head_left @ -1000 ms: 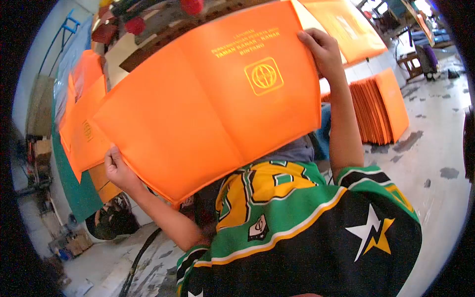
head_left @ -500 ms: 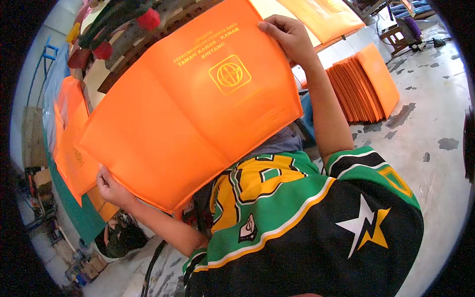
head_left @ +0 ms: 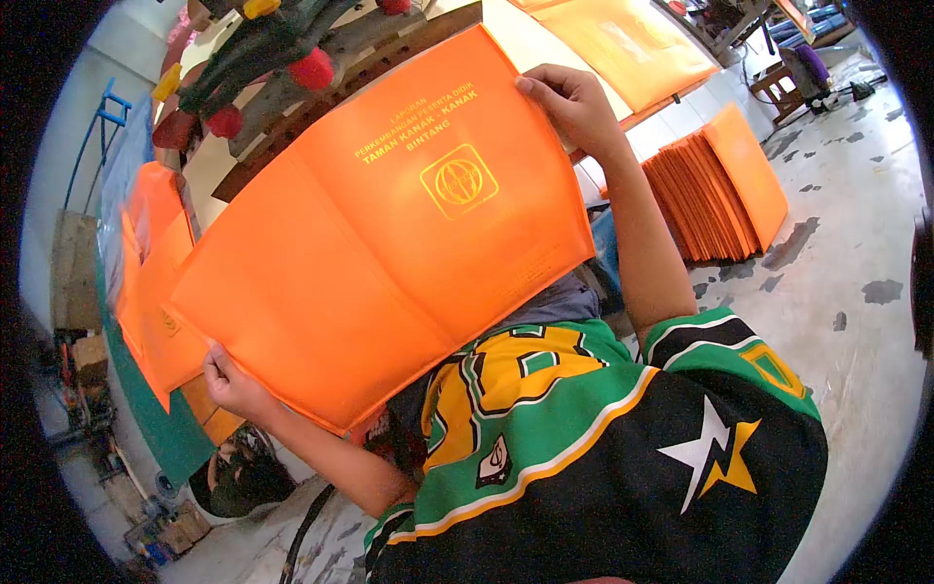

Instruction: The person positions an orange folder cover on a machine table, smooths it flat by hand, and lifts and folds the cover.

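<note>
An orange folder cover with gold lettering and a globe emblem is spread open in front of me, a crease running down its middle. My left hand pinches its lower left edge between thumb and fingers. At the upper right edge my right hand grips it, thumb on the printed face. The cover hides part of the work surface and the machine behind it.
Beyond the cover stands a dark green machine with red knobs. More orange covers lie at left and upper right. A stack of orange covers stands on the patchy floor.
The cover and both hands appear slightly lower in view, and more of the machine shows above the cover's top edge. Both hands keep their hold.
</note>
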A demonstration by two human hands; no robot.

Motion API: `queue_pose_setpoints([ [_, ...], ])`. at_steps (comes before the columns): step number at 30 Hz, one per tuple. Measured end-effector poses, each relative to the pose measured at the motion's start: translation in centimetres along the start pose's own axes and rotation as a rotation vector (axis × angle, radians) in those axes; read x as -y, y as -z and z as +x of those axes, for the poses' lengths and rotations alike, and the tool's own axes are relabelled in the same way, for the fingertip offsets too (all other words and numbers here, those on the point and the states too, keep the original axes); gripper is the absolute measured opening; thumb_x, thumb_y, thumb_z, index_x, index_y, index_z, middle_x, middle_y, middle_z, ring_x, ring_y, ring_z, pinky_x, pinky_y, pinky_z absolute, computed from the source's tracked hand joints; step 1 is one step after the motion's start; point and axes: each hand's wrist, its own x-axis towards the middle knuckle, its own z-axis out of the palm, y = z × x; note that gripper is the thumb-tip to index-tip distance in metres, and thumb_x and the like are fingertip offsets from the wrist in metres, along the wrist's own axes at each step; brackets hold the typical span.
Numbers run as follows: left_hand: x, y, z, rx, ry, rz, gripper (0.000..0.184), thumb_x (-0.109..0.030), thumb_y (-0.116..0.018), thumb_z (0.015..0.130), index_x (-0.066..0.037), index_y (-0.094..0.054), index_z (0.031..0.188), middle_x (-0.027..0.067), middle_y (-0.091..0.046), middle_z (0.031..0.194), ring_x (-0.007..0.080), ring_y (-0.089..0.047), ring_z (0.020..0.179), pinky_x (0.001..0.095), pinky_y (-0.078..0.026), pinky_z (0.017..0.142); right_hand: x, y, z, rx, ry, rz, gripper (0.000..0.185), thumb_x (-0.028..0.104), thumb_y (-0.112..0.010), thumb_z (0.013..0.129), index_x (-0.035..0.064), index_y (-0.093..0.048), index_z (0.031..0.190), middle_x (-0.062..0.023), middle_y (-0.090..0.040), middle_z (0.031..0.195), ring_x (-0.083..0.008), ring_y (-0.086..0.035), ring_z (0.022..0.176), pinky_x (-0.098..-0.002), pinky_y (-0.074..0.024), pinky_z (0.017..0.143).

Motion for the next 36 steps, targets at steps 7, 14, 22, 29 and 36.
queue_pose_setpoints([
  [7, -0.9, -0.1, -0.3, 0.011, 0.034, -0.015, 0.036, -0.027, -0.059, 0.108, -0.002, -0.061, 0.082, -0.0039, -0.056, 0.076, 0.0061, -0.047, 0.071, 0.0239, -0.041, 0.063, -0.4, 0.1, 0.1, -0.007, 0.001, -0.006, 0.031, 0.030, -0.067, 0.098, -0.0010, -0.074, 0.098, -0.0030, -0.069, 0.079, -0.0107, -0.061, 0.075, -0.0296, -0.0509, 0.070],
  [14, 0.2, 0.1, -0.4, 0.025, 0.068, -0.106, 0.033, -0.027, -0.059, 0.108, -0.001, -0.064, 0.087, -0.0022, -0.060, 0.081, 0.0073, -0.050, 0.074, 0.0245, -0.044, 0.066, -0.5, 0.3, 0.1, -0.009, 0.009, 0.025, 0.032, 0.031, -0.067, 0.098, -0.0009, -0.073, 0.099, -0.0030, -0.069, 0.082, -0.0112, -0.060, 0.078, -0.0298, -0.0500, 0.073],
  [22, -0.2, 0.5, -0.5, 0.009, 0.067, -0.126, 0.032, -0.023, -0.058, 0.108, 0.000, -0.061, 0.087, -0.0025, -0.059, 0.082, 0.0075, -0.051, 0.077, 0.0249, -0.045, 0.069, -0.5, 0.0, 0.1, 0.011, -0.009, 0.116, 0.031, 0.028, -0.067, 0.100, -0.0029, -0.072, 0.100, -0.0032, -0.070, 0.086, -0.0110, -0.061, 0.082, -0.0289, -0.0501, 0.077],
  [29, -0.2, 0.6, -0.8, -0.028, 0.042, -0.263, 0.031, -0.023, -0.059, 0.108, -0.001, -0.062, 0.085, -0.0028, -0.060, 0.083, 0.0064, -0.051, 0.077, 0.0235, -0.044, 0.069, -0.1, 0.3, -0.3, -0.003, -0.033, 0.207, 0.027, 0.023, -0.066, 0.102, -0.0044, -0.070, 0.103, -0.0021, -0.069, 0.090, -0.0095, -0.061, 0.085, -0.0262, -0.0495, 0.078],
  [36, 1.0, 0.7, -1.2, -0.102, 0.087, -0.285, 0.029, -0.022, -0.061, 0.107, -0.002, -0.062, 0.086, -0.0036, -0.059, 0.081, 0.0064, -0.050, 0.076, 0.0236, -0.044, 0.068, -0.6, 0.2, -0.2, -0.040, 0.023, 0.179, 0.024, 0.021, -0.063, 0.104, -0.0025, -0.069, 0.100, 0.0006, -0.066, 0.090, -0.0079, -0.058, 0.085, -0.0247, -0.0477, 0.077],
])
